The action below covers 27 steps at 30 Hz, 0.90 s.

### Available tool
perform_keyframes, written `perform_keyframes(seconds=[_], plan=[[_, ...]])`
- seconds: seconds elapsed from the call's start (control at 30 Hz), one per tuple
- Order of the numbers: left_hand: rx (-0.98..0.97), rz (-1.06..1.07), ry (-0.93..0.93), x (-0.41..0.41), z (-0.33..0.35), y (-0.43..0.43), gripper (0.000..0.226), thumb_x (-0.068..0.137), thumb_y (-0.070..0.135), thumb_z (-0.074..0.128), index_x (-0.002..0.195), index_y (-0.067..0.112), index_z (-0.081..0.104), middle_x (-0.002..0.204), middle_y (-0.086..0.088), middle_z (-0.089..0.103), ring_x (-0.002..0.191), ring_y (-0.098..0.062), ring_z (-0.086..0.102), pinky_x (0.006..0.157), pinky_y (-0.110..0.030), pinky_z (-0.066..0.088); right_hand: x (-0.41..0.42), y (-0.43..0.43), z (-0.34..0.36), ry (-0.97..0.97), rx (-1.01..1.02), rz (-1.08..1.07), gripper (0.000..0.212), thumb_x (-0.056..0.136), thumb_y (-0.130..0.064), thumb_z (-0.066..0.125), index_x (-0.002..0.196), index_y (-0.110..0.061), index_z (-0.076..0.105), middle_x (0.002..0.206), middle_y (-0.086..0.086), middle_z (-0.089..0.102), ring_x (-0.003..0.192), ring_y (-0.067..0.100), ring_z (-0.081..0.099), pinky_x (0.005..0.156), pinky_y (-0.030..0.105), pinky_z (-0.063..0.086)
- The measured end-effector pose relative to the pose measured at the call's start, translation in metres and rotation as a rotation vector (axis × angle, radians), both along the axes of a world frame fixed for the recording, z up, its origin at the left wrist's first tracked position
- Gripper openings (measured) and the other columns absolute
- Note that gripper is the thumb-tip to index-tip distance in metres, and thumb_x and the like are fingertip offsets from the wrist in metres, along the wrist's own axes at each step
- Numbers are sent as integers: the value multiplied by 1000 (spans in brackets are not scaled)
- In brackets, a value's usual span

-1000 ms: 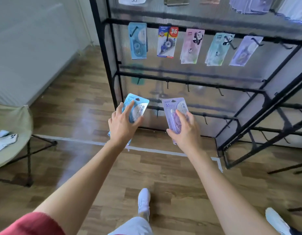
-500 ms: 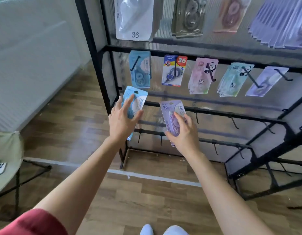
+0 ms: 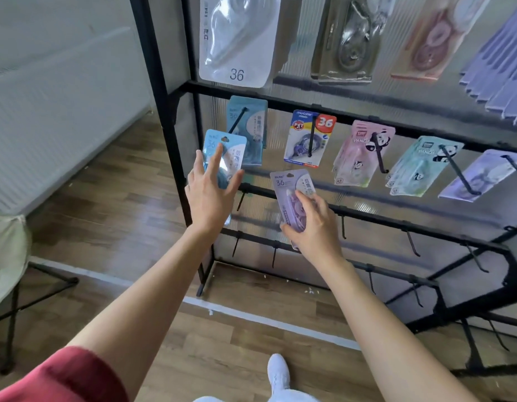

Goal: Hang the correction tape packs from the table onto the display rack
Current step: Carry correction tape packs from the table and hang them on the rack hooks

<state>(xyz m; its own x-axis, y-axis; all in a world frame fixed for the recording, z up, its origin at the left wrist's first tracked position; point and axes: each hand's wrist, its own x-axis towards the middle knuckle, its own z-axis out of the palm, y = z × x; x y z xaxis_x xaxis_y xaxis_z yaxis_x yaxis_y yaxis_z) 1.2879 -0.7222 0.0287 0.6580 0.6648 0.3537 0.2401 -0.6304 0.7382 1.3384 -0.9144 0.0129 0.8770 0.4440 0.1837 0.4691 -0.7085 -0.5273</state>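
Observation:
My left hand [image 3: 210, 195] holds a blue correction tape pack [image 3: 232, 152] upright, thumb on its right edge and index finger stretched up its front. The pack sits just below and left of a hook carrying matching blue packs [image 3: 248, 123] on the black display rack [image 3: 164, 117]. My right hand [image 3: 312, 227] grips a purple correction tape pack [image 3: 289, 187] by its lower half, in front of the lower bar with bare hooks.
The middle bar carries a blue-and-red pack [image 3: 309, 137], pink panda packs [image 3: 361, 152], green panda packs [image 3: 419, 166] and purple packs [image 3: 477, 175]. Larger packs hang above. A folding table [image 3: 7, 250] stands at left. My white shoe [image 3: 279, 372] is on the wood floor.
Both hands have risen and moved closer to the rack with their packs. The blue pack now reaches the level of the middle row's leftmost hook.

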Motion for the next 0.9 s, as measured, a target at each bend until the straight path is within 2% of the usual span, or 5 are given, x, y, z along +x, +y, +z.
perform_keyframes(seconds=[0.17, 0.37, 0.53, 0.7, 0.9], plan=[[-49, 16, -39, 9, -3, 6, 64, 90, 51, 56, 146, 34, 33, 157, -13, 22, 138, -31, 27, 109, -47, 26, 12, 6, 0, 3, 3, 22, 72, 82, -32, 71, 145, -19, 37, 147, 13, 32, 130, 32, 35, 106, 39, 31], [17, 32, -59, 13, -4, 11, 62, 89, 50, 58, 145, 33, 37, 156, -12, 24, 138, -31, 28, 107, -44, 26, 19, 5, -6, 4, 9, 36, 72, 83, -33, 70, 145, -21, 36, 147, 13, 31, 131, 29, 33, 103, 33, 30], [57, 27, -13, 13, -10, 8, 57, 88, 51, 58, 140, 31, 44, 155, -13, 26, 136, -32, 31, 106, -44, 25, 22, 8, -8, 13, 19, 45, 71, 82, -31, 71, 144, -20, 38, 146, 13, 32, 131, 30, 33, 104, 33, 29], [25, 27, 53, 36, -3, 16, 61, 89, 52, 56, 144, 31, 39, 157, -13, 23, 139, -32, 28, 108, -50, 25, 25, 6, -8, 24, 40, 28, 72, 81, -31, 72, 144, -20, 39, 147, 13, 32, 132, 30, 33, 106, 33, 26], [14, 30, 76, 79, 3, 23, 62, 90, 48, 58, 145, 29, 37, 151, -14, 33, 134, -32, 34, 107, -51, 35, 37, -10, -8, 13, 33, 0, 72, 81, -33, 72, 144, -19, 39, 145, 12, 33, 132, 29, 32, 107, 35, 27]])
